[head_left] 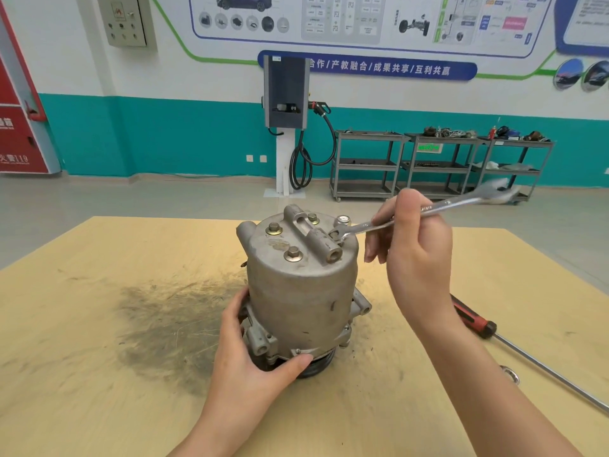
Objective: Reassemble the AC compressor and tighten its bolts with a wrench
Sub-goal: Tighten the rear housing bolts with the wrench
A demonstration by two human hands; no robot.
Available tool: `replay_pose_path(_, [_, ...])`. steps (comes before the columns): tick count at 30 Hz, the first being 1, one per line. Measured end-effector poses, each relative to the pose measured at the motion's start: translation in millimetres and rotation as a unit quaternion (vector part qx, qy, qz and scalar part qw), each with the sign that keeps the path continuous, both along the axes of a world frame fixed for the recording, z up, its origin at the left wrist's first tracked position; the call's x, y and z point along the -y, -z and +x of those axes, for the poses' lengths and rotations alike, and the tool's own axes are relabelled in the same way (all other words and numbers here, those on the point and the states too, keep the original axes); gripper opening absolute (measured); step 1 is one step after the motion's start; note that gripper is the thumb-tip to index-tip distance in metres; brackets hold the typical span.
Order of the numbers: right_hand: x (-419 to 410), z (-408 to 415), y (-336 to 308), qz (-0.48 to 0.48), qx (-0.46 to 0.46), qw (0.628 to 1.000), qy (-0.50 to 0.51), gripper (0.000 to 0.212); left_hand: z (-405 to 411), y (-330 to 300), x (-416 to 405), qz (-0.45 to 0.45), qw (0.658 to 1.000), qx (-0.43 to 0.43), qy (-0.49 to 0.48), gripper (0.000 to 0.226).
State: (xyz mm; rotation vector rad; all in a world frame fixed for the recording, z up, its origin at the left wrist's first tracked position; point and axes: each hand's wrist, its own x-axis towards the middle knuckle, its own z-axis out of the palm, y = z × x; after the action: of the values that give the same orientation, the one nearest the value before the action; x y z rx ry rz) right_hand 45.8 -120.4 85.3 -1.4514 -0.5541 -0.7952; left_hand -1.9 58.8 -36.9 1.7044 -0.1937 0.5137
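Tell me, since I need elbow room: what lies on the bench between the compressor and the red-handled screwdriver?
Head view: only the right forearm crosses above; the bench there is bare.

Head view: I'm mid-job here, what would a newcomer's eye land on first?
The grey AC compressor standing upright at the middle of the wooden table. The right hand holds a wrench on a bolt on top, while the left hand steadies the base.

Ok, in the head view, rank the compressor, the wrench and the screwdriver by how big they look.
1. compressor, clearly bulkiest.
2. and 3. wrench and screwdriver: not ranked. Both are long and thin, the screwdriver lies nearer the camera and runs out of frame.
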Motion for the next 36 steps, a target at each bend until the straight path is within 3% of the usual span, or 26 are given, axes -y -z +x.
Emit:
replay_pose_path(3, [-4,-6,4,-0.132,0.173,0.973,0.072,0.034,0,0,0,-0.002,1.0,-0.003,0.001,0.101])
replay_pose_path(5, [-5,-7,4,-0.148,0.205,0.962,0.101,0.033,1,1,0,-0.003,1.0,-0.002,0.003,0.1])
replay_pose_path(8, [-3,-8,-1,-0.041,0.144,0.985,0.09,0.023,0,0,0,0.005,1.0,0.002,-0.002,0.099])
replay_pose_path(11, [4,-7,-7,0.05,0.036,0.997,0.034,0.036,1,0,0,0.008,1.0,0.007,-0.005,0.098])
replay_pose_path(13, [7,-3,-8,0.065,-0.029,0.997,-0.018,0.046,1,0,0,0.009,1.0,0.004,-0.007,0.098])
replay_pose_path(20, [11,9,-7,0.104,-0.188,0.969,-0.126,0.045,3,2,-1,0.005,1.0,0.005,-0.004,0.1])
replay_pose_path(31, [8,12,-5,0.141,-0.246,0.944,-0.171,0.046,2,0,0,0.002,1.0,0.009,-0.004,0.097])
replay_pose_path(36, [7,16,-1,0.202,-0.304,0.906,-0.216,0.045,2,0,0,0.001,1.0,0.011,-0.003,0.097])
